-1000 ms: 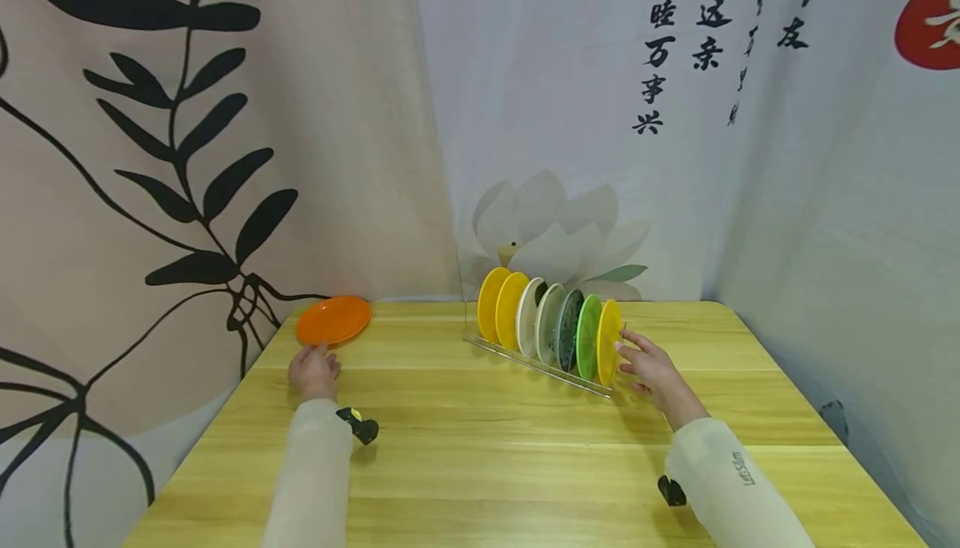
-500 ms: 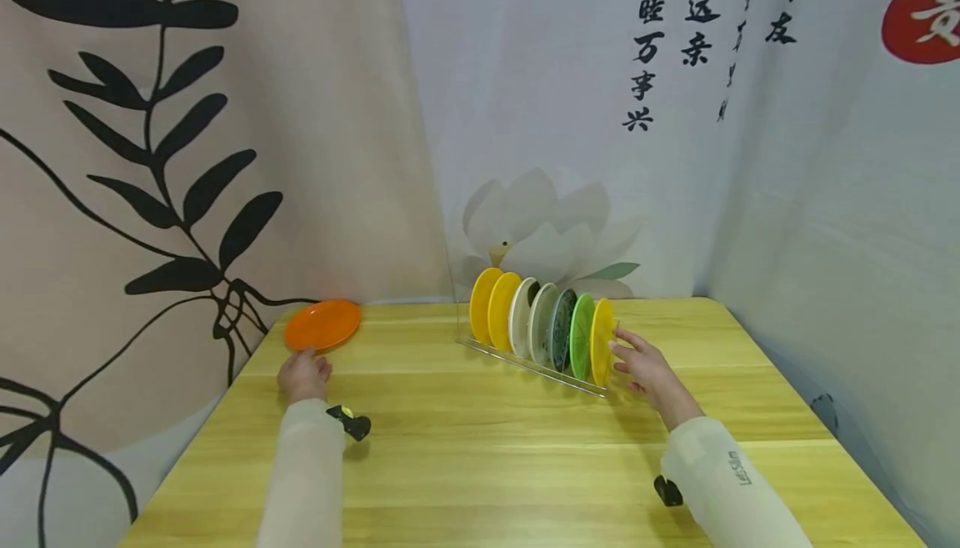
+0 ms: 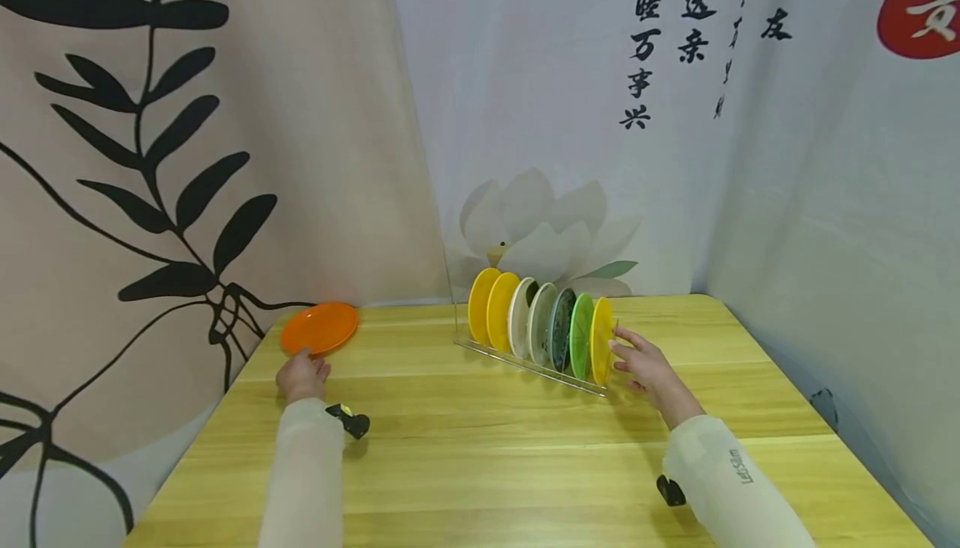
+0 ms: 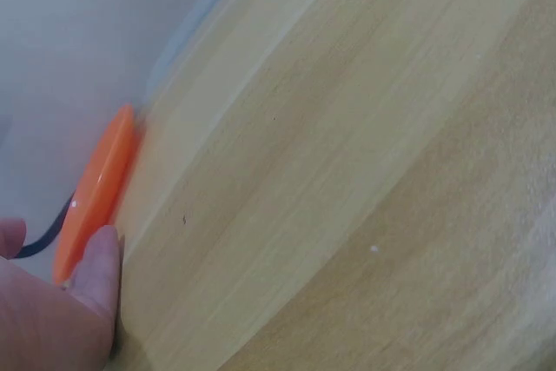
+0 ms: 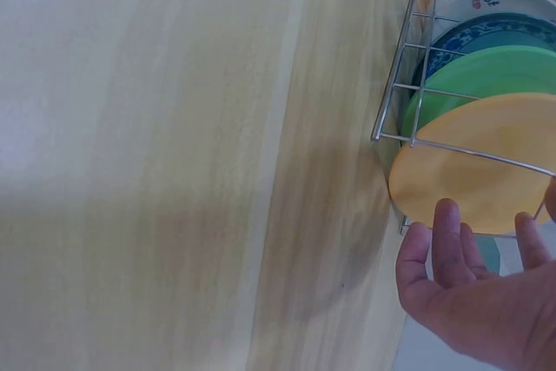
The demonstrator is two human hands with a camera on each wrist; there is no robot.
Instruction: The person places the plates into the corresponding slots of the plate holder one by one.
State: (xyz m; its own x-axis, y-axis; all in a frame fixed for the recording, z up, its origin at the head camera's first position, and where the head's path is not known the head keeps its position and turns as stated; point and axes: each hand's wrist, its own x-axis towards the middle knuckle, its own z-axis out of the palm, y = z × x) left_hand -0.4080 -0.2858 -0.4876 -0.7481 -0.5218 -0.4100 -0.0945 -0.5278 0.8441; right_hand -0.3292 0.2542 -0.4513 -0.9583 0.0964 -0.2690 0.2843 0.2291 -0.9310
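An orange plate (image 3: 321, 328) lies at the table's far left corner. My left hand (image 3: 298, 378) is low by its near rim; in the left wrist view the thumb (image 4: 101, 258) reaches the plate's edge, with no clear grip showing. Further right, a wire dish rack (image 3: 534, 369) holds several plates on edge in a row. The nearest, on the right end, is a yellow plate (image 3: 602, 339), with a green plate (image 3: 581, 335) beside it. My right hand (image 3: 651, 371) is at that end, fingers spread, near the yellow plate's face and the wire; whether they touch is unclear.
Behind the green plate stand a dark blue patterned plate (image 3: 562, 329), a pale plate (image 3: 542, 323), a white plate (image 3: 521, 317) and two more yellow plates (image 3: 482, 306). The wooden table (image 3: 480, 465) meets a printed curtain (image 3: 337, 156) at its back and sides.
The head view has shifted a little to the right, so things appear further left. Both hands, the plates and the rack keep their places.
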